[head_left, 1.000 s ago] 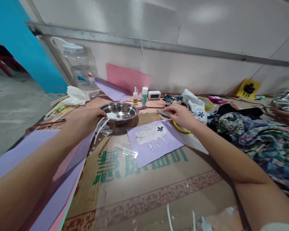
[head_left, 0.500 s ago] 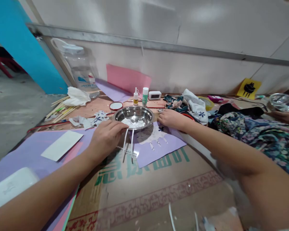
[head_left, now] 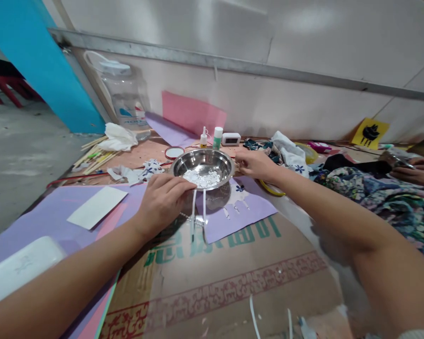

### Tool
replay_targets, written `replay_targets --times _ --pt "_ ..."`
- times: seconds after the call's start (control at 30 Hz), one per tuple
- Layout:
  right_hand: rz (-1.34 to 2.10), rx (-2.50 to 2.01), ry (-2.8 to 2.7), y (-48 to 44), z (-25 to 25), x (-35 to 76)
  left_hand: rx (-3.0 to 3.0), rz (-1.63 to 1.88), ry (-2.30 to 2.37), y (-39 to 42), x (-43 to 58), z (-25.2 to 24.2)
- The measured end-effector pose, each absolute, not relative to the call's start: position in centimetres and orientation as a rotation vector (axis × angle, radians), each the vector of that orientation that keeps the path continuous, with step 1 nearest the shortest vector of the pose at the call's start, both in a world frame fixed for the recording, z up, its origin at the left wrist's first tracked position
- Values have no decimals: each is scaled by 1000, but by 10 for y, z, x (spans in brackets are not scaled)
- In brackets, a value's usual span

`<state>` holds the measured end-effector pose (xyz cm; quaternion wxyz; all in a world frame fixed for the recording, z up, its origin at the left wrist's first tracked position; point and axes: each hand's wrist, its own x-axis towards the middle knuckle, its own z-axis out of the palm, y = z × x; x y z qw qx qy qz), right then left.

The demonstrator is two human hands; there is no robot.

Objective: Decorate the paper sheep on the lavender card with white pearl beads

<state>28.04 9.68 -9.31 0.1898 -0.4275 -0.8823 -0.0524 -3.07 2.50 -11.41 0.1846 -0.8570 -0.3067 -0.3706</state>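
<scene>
A steel bowl (head_left: 217,160) with small white pieces in it sits partly over a lilac sheet (head_left: 240,217) that bears a white sheep shape. My left hand (head_left: 162,202) grips the bowl's near-left rim, and two white strips (head_left: 199,212) hang down from under its fingers. My right hand (head_left: 256,164) is closed at the bowl's right rim, fingers pinched on the edge. A strip of small beads (head_left: 191,219) lies on the cardboard just below the bowl.
Lilac and pink sheets (head_left: 56,221) with a white card (head_left: 97,207) lie at left. Glue bottles (head_left: 212,138), a small clock (head_left: 231,139), a water jug (head_left: 122,94) and sticks (head_left: 92,157) stand behind. Patterned cloth (head_left: 385,197) piles at right, where another person's hands (head_left: 419,170) hold something metallic.
The bowl has moved right and toward me, from beside the lilac sheet onto its upper edge. My left hand came along with it; my right hand shifted to the bowl's right rim.
</scene>
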Motion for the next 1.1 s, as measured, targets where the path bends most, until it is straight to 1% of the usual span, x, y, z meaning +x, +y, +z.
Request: replay_targets --times 0.07,0.13,0.2,0.27,0.37,0.47,0.57,0.77,0.87,0.93,1.0,1.1 --pt "22 -1207 -2279 82 -89 275 -2418 -1066 -783 22 -28 -116" --pt "510 -1080 -1893 61 -85 263 -2459 -1058 -721 18 -26 -116" --pt "791 -927 -1707 38 -81 248 -2534 -1004 -686 15 -23 -116" --pt "911 -848 -1710 15 -78 231 -2617 -946 -652 13 -21 -115" --pt "1028 -875 -1769 -7 -79 212 -2716 -918 -628 11 -19 -114" --pt "1213 -879 -1682 -14 -85 205 -2780 -932 -630 13 -18 -117" --pt "1326 -848 -1559 -12 -93 205 -2814 -929 -631 15 -19 -121" --pt "1347 -856 -1428 -11 -106 206 -2845 -906 -610 17 -18 -122" --pt "1401 -894 -1419 -16 -111 204 -2856 -878 -581 18 -19 -123" --pt "1363 -907 -1458 -19 -113 203 -2850 -846 -560 18 -20 -123" --pt "1175 -902 -1574 -20 -114 205 -2844 -802 -543 17 -21 -122" --pt "728 -817 -1856 -17 -113 210 -2838 -732 -514 16 -23 -119"
